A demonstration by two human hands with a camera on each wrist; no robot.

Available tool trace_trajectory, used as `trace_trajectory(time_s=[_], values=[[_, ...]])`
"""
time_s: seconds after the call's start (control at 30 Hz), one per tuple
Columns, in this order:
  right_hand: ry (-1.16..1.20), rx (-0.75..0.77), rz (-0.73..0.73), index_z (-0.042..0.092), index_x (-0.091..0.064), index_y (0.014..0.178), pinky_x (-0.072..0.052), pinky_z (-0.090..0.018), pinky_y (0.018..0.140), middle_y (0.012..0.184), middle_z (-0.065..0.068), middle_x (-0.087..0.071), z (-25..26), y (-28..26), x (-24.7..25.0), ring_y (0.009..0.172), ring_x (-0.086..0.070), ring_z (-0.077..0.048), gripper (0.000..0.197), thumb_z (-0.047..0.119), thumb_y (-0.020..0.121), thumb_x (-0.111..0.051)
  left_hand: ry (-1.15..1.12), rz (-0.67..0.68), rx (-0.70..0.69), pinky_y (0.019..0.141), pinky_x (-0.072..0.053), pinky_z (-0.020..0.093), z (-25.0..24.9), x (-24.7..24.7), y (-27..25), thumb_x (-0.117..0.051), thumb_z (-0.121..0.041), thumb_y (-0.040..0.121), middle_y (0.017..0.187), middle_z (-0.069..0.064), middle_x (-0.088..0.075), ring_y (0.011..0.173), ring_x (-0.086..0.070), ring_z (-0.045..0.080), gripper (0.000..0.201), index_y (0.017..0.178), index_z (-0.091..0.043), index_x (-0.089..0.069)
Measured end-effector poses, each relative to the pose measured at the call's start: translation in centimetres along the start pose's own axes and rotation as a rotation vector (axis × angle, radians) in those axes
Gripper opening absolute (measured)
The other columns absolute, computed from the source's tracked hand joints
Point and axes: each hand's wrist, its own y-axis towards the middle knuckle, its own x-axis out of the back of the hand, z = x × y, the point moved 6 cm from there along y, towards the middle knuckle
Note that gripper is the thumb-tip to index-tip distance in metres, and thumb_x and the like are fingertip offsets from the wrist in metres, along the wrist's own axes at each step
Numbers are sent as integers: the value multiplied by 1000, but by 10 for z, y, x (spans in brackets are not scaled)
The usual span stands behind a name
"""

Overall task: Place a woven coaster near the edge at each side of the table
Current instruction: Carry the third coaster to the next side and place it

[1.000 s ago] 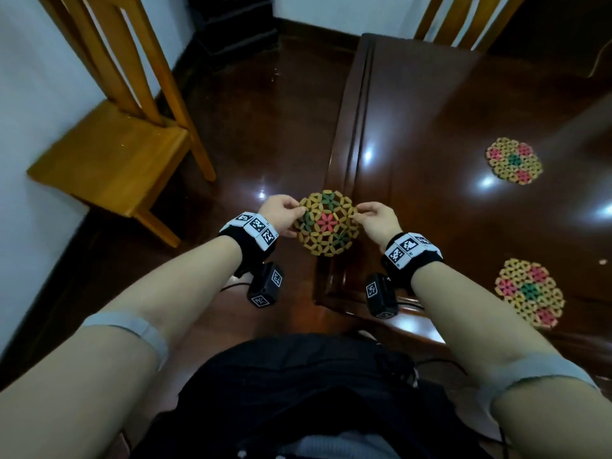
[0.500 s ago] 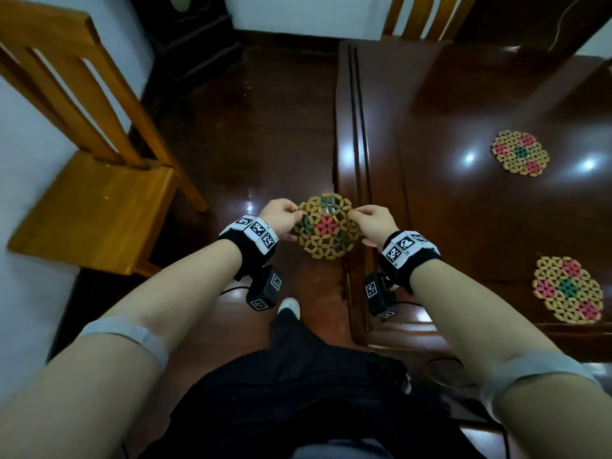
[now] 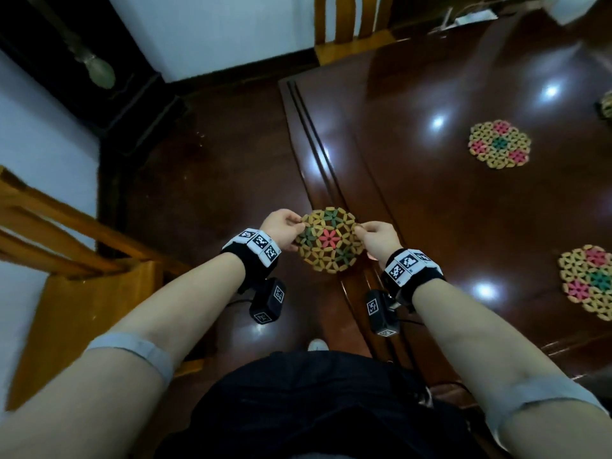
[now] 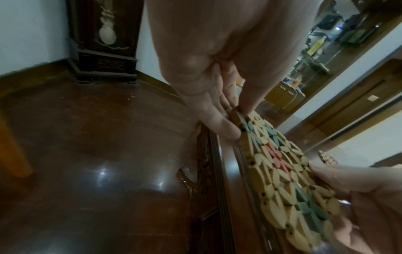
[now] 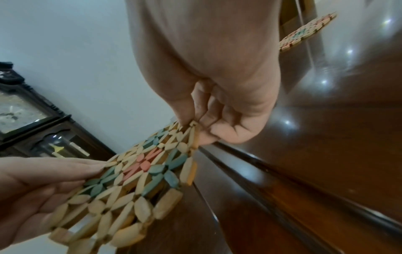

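held coaster: the round woven coaster (image 3: 326, 241) is up in the air, pinched on opposite rims, hanging right over the left edge of the bench (image 3: 463, 226). Not touching the wood as far as I can tell, and roughly half of it sits over the floor.
left hand: the left hand (image 3: 281, 228) has thumb on top and fingers underneath, clamped on the coaster's left rim; the left wrist view shows the pinch pretty clearly.
right hand: the right hand (image 3: 377, 236) is doing the same on the right rim, fingers curled tight round the edge beads.
already down: two coasters are lying flat on the bench, the far coaster (image 3: 499, 144) and the near coaster (image 3: 587, 282). There's also a sliver of another one (image 3: 607, 106) at the right border of the head view, too cut off to say much.
progress: my guess is we're well past halfway. This left side looks like the one that doesn't have a coaster yet, so what's left is moving it in over the top and setting it down just inside the edge.
vs a second ago: grip looks identical, both hands pinching the same spots. The view has swung though, the bench edge now runs diagonally, the wooden chair (image 3: 66, 293) has slid to the lower left, and the laid coasters have drifted right.
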Motion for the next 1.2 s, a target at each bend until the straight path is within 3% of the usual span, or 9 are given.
trace_trajectory(time_s=[0.1,0.23,0.33,0.4,0.57,0.73,0.9,1.07,1.2], values=[[80,-49,-70,10,-67,114,-56,-40,83,109,-8,-70,-2,11,16,95,-63,-20,32,28,88,-60,1,96,-14,64,-61,35,-23,-11,30,-60,-10,89,102,12,-60,92,-65,29,10,99,-9,-58],[262,-135,-126,8,-63,115,-50,-25,62,100,-6,-67,-10,25,32,87,-63,-12,28,22,92,-57,63,271,-46,59,-58,24,-54,-35,68,-61,-3,87,93,7,-59,91,-62,25,20,106,-5,-58],[389,-217,-150,8,-61,114,-51,-27,66,100,-8,-65,-6,39,41,93,-63,-19,23,17,93,-56,125,387,-85,61,-58,24,-78,-52,102,-60,2,87,86,3,-56,93,-59,23,27,113,-2,-58],[426,-249,-198,10,-60,111,-53,-30,71,96,-6,-66,1,52,47,95,-62,-20,20,18,93,-56,166,456,-96,72,-56,30,-95,-62,126,-57,5,87,87,2,-55,96,-57,22,34,121,1,-55],[397,-358,-299,15,-59,108,-53,-29,68,100,-6,-65,18,72,49,94,-63,-20,18,25,93,-54,420,603,-202,86,-54,35,-130,-75,176,-59,2,86,114,14,-63,101,-62,24,39,124,-3,-56],[454,-445,-361,14,-58,113,-54,-35,81,110,-9,-65,21,75,35,94,-65,-22,23,27,95,-49,669,735,-340,94,-52,39,-154,-88,203,-61,-8,86,124,14,-63,110,-62,26,44,130,-6,-54],[405,-504,-463,12,-58,123,-51,-30,70,110,-6,-66,16,64,30,93,-67,-20,33,27,95,-46,918,825,-503,103,-46,34,-165,-109,202,-61,-17,86,134,9,-58,122,-56,22,49,134,-11,-52],[92,-534,-522,10,-56,126,-44,-38,99,125,-12,-63,4,55,39,118,-55,-31,38,25,91,-53,1026,833,-617,104,-43,33,-164,-126,199,-61,-22,84,143,4,-48,124,-53,22,55,137,-17,-47],[-157,-444,-537,24,-44,136,-37,-45,106,135,-8,-49,5,50,44,126,-40,-33,57,31,83,-65,1116,754,-870,108,-38,39,-172,-125,192,-63,-33,85,145,3,-40,132,-40,26,55,137,-24,-46]])
